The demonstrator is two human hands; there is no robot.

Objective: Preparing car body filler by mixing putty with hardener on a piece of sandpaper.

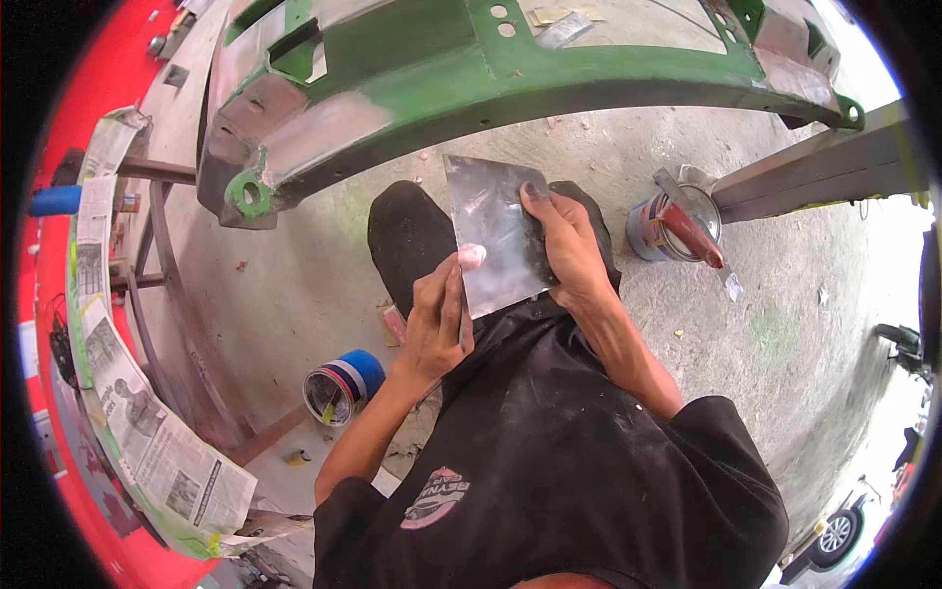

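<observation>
My right hand (569, 236) grips the right edge of a flat grey metal plate (500, 211), thumb on its upper face. A lump of pale pink paste (472, 256) sits at the plate's left edge. Right beside that lump, my left hand (437, 319) is closed with its fingertips at the edge. A thin grey edge shows by its fingers, but what it holds is hidden. Beyond the plate stands a large green metal frame (442, 83) with smoothed pinkish-grey patches.
To the right is an open can (648, 231) with a red-handled scraper (690, 234) across its top, near a beam (824, 162). An open blue can (363, 373) lies at left. Newspaper-covered work (147, 422) on a brown metal stand (182, 304) lines the left side.
</observation>
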